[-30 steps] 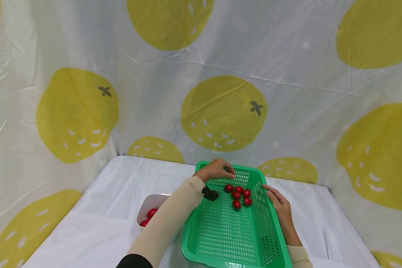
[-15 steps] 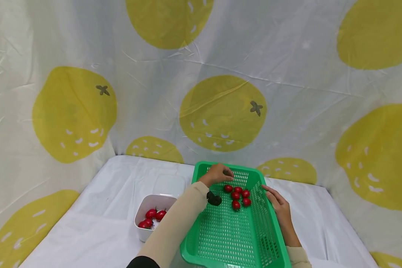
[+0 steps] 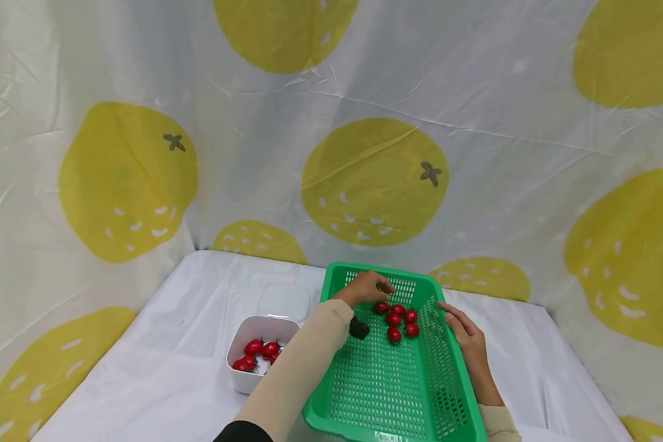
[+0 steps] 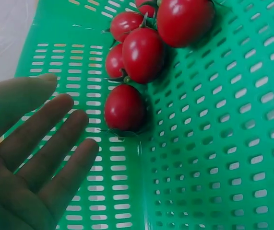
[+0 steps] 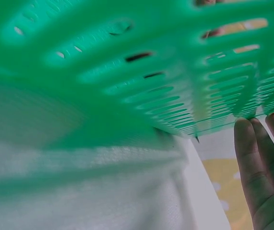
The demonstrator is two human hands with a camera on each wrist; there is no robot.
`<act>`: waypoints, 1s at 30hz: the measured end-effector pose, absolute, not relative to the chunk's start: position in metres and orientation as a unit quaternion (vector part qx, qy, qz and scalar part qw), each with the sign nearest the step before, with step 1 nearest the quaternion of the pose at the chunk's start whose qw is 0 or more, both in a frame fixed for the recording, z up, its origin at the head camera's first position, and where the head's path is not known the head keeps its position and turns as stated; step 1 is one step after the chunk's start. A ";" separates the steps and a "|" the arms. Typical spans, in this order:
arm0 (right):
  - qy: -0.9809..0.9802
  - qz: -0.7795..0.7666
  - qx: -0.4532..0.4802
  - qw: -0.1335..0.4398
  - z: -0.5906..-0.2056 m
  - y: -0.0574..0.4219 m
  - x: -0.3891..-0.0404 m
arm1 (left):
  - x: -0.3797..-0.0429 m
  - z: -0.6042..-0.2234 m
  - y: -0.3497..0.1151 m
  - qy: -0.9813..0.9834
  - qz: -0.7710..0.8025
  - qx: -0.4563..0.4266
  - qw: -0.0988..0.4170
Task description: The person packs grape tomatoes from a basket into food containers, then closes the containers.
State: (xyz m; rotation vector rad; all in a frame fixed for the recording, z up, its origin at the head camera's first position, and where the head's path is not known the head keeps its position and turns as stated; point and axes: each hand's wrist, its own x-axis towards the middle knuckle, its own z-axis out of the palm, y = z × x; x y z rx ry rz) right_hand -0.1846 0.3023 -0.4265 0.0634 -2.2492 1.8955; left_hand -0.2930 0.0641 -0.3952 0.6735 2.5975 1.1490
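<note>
Several red cherry tomatoes lie grouped on the floor of a green slotted plastic basket, toward its far end. Just beside them, inside the basket's far left part, is my left hand. In the left wrist view this hand has its fingers spread and nothing in them, a short gap away from the nearest tomato. My right hand lies along the outside of the basket's right wall. Its nearly straight fingers touch the green wall in the right wrist view.
Left of the basket stands a white square box holding several more tomatoes, partly covered by my left sleeve. A clear lid lies behind the box. Lemon-patterned cloth hangs behind the white-covered table.
My left hand has sunk slightly toward the tomatoes and its forearm has swung right, uncovering more of the white box. The right hand stays on the basket's side. The head view has shifted a little.
</note>
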 end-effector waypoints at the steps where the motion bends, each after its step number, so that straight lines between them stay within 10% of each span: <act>1: -0.759 0.643 0.021 0.099 -0.426 0.302 -0.185 | -0.293 -0.396 0.064 0.886 0.388 0.229 0.112; 30: -0.759 0.643 0.018 0.099 -0.428 0.302 -0.186 | -0.287 -0.394 0.061 0.911 0.332 0.172 0.172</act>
